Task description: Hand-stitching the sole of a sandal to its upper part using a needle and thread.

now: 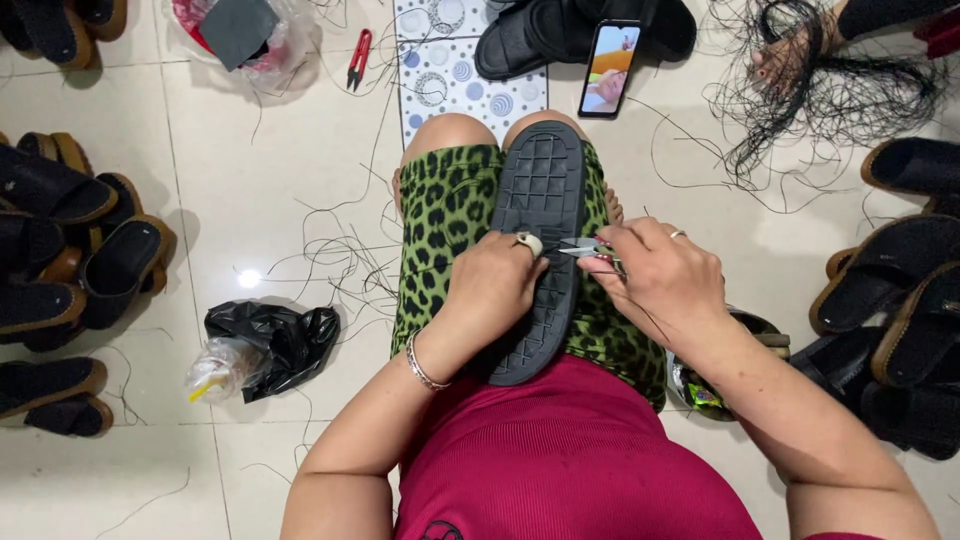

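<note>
A black sandal (541, 190) lies sole-up along my lap, on green leopard-print shorts. My left hand (492, 290), with a ring and a bracelet, grips the sandal's left edge near its middle. My right hand (660, 275) holds small metal thread snips (588, 250) against the sandal's right edge, with black thread trailing below it.
Black sandals are piled at the left (60, 260) and right (900, 300). A phone (611, 68), red snips (359, 58), a black plastic bag (275, 340) and loose black threads lie on the white tile floor. Another person's hand (790, 60) holds tangled thread at the top right.
</note>
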